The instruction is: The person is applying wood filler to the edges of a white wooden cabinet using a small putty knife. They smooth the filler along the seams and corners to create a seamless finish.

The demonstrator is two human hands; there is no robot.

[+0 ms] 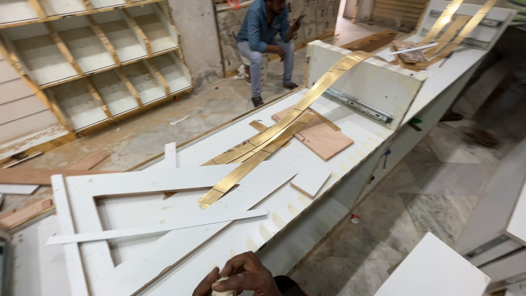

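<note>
My right hand (pixel 241 275) is at the bottom edge, fingers curled around a small whitish object (pixel 223 285) that is mostly hidden. It hovers over the near edge of a white board (pixel 181 257) on the long workbench. My left hand is out of view. Ahead of the hand lie a thin white strip (pixel 153 228) and a white frame-shaped cut-out panel (pixel 131 183). Long gold-coloured strips (pixel 263 143) run diagonally from the panel up over an upright white board (pixel 378 82).
A brown plywood piece (pixel 324 140) and a small white offcut (pixel 310 182) lie mid-bench. A drawer slide (pixel 359 106) is fixed to the upright board. A person (pixel 267 41) sits at the back. Open shelving (pixel 93 60) stands left; a white board (pixel 433 271) leans at the lower right.
</note>
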